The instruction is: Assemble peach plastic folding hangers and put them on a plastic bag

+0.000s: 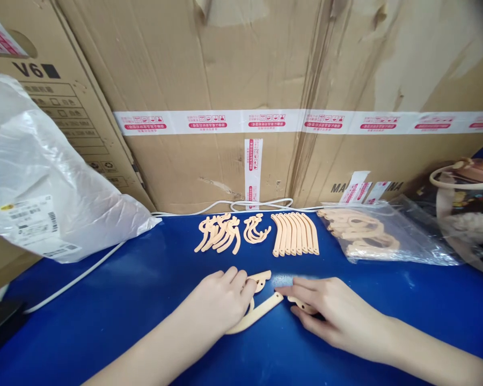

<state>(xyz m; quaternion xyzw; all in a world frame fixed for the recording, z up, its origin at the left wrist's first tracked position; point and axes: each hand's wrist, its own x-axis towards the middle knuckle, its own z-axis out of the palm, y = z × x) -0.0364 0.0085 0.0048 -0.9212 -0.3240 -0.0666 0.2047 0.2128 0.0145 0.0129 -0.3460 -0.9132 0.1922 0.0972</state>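
Observation:
My left hand (225, 297) is closed around pale, wood-coloured curved pieces low over the blue table. From under it stick out a notched end with a hole (261, 280) and a long curved arm (257, 315) with a hole at its tip. My right hand (330, 308) grips a similar pale piece (304, 305), mostly hidden beneath the fingers. Its index fingertip is close to the tip of the long arm; whether they touch I cannot tell. Behind the hands lie hook-shaped pieces (221, 233), a smaller hook cluster (255, 229) and a row of curved arms (294, 234).
A clear plastic bag (414, 244) with more pale pieces lies at the right. A white plastic parcel (60, 193) stands at the left, with a white cable (76, 274) beside it. Large cardboard boxes (209, 171) wall off the back of the blue table (145, 289).

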